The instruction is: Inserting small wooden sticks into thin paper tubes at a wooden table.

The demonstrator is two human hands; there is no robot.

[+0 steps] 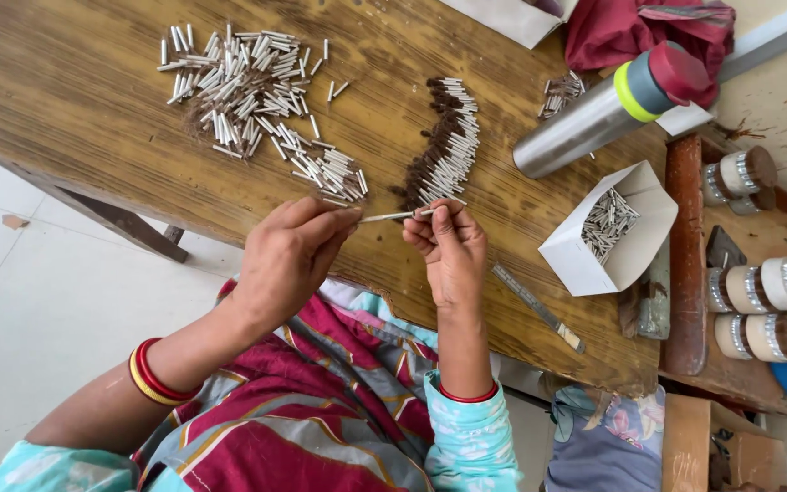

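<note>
Thin pale stick [392,217], long axis lying left-right above the worn wooden table [75,109], bridges both hands: left hand [289,255] pinches one end, right hand [448,246] fingertips close on the other.

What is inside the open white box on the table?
The white box holds a heap of small silvery tubes. Its walls and the heap itself hide whatever lies deeper.

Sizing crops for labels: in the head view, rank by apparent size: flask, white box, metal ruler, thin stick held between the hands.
1. Flask.
2. White box, close to the flask, so the order is unsure.
3. Metal ruler.
4. Thin stick, smallest.
</note>
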